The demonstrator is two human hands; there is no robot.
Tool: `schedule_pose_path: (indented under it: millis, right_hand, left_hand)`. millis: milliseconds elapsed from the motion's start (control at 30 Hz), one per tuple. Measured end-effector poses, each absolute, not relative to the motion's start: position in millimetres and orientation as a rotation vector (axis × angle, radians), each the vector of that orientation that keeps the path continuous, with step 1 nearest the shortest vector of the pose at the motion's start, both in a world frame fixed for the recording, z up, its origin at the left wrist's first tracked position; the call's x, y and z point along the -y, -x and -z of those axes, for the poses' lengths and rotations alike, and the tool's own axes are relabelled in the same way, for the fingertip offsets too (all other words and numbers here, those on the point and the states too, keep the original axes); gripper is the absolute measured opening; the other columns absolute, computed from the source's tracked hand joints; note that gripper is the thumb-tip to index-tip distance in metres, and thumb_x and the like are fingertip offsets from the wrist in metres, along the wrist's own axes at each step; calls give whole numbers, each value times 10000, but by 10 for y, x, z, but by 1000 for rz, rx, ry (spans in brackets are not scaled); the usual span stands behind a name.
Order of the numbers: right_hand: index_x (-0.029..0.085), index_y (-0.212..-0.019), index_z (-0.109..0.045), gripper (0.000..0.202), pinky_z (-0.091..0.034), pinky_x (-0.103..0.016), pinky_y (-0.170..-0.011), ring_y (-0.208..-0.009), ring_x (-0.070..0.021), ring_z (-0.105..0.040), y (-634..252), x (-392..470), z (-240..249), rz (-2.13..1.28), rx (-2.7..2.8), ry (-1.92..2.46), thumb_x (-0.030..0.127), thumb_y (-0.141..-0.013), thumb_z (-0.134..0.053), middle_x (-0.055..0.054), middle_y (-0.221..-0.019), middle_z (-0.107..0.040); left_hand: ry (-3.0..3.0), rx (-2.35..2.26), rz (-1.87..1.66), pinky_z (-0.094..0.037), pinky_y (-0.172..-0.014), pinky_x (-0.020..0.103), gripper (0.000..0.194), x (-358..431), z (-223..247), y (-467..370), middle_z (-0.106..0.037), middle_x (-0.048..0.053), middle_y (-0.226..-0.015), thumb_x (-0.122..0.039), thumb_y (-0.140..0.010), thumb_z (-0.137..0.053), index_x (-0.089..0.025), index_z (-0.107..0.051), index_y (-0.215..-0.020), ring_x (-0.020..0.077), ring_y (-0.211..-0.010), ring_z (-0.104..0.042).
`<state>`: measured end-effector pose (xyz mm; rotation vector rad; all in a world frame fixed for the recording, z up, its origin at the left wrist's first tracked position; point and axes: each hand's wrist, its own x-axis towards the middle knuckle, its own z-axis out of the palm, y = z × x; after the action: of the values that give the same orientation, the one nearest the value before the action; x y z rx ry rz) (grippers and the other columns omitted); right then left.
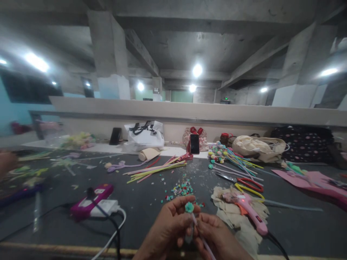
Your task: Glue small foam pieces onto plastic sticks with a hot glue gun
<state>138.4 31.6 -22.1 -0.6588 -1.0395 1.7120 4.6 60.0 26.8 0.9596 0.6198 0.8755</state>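
Note:
At the front edge of the dark table, my two hands meet around a small flower with a teal head [189, 207] on a pale lilac fuzzy stem [208, 248]. The fingers of my left hand [170, 221] close around the stem just beneath the flower head. My right hand [215, 231] pinches the stem lower down. Just beyond my hands lies a scatter of tiny coloured pieces [182, 188], mostly teal with some red, yellow and pink. To the right, a pink glue gun [252, 213] rests on crumpled tan paper [221, 202]; its switch glows red.
Red-and-yellow-handled scissors [248, 182] and a bunch of finished flowers [218, 153] lie to the right. Fuzzy stems [158, 169] lie ahead. On the left, a purple power strip [92, 202] trails cables. A phone [194, 143] leans at the back. Part of another person's hand [7, 162] shows far left.

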Motion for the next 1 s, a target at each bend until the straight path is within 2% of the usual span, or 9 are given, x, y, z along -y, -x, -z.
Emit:
schedule_pose_path:
  millis: [200, 467, 633, 700, 767, 867, 933, 1000]
  right_hand:
    - [89, -702, -570, 237, -261, -128, -349, -339, -22, -390, -1373, -319, 259, -1720, 1023, 673, 324, -722, -546, 17, -462, -507]
    - [91, -720, -553, 200, -267, -134, -340, -328, -23, -395, -1357, -323, 306, -1733, 1008, 652, 286, -749, -515, 14, -481, -516]
    - [84, -710, -554, 201, -271, -133, -357, -357, -13, -411, -1355, -310, 235, -1731, 1002, 685, 279, -746, -523, -36, -608, -572]
    - [86, -737, -557, 191, -269, -128, -354, -360, -16, -415, -1353, -316, 226, -1726, 1016, 658, 276, -739, -531, -27, -590, -570]
    - [100, -705, -550, 184, -261, -122, -340, -343, -20, -410, -1356, -325, 232, -1719, 1006, 627, 282, -731, -541, 7, -504, -536]
    - [112, -659, -530, 215, -239, -116, -305, -296, -18, -385, -1377, -341, 260, -1705, 974, 593, 315, -729, -539, 35, -426, -497]
    - [111, -688, -533, 224, -246, -113, -299, -285, -16, -386, -1396, -352, 275, -1689, 953, 576, 329, -740, -523, 38, -429, -502]
    - [106, -706, -538, 233, -259, -112, -303, -284, -15, -396, -1406, -362, 274, -1674, 950, 576, 334, -749, -511, 36, -435, -509]
  left_hand:
    - [-995, -589, -847, -278, -268, 127, 356, -648, -241, -30, -636, 48, -743, -167, -516, -678, -155, -595, -862, 52, -363, -482]
    - [-970, -605, -844, -303, -293, 116, 208, -639, -166, -48, -642, 31, -705, -110, -585, -608, -153, -598, -789, 42, -375, -484]
    - [-981, -608, -846, -296, -283, 109, 194, -651, -158, -49, -636, 14, -675, -97, -584, -594, -157, -599, -768, 34, -351, -474]
    - [-985, -602, -849, -307, -288, 106, 193, -652, -165, -41, -635, 22, -700, -97, -585, -595, -152, -597, -770, 36, -370, -487]
    - [-996, -585, -849, -319, -283, 112, 268, -656, -172, -28, -630, 40, -807, -133, -578, -621, -165, -585, -842, 38, -377, -498]
    - [-1000, -555, -877, -322, -261, 126, 488, -676, -167, -16, -584, 53, -961, -222, -542, -671, -213, -515, -1004, 55, -397, -523]
    - [-996, -573, -876, -305, -259, 119, 498, -696, -141, -28, -603, 40, -869, -252, -544, -674, -201, -506, -1010, 51, -386, -509]
    - [-1007, -617, -825, -277, -259, 111, 393, -712, -98, -59, -611, 15, -673, -269, -570, -658, -156, -544, -928, 37, -338, -463]
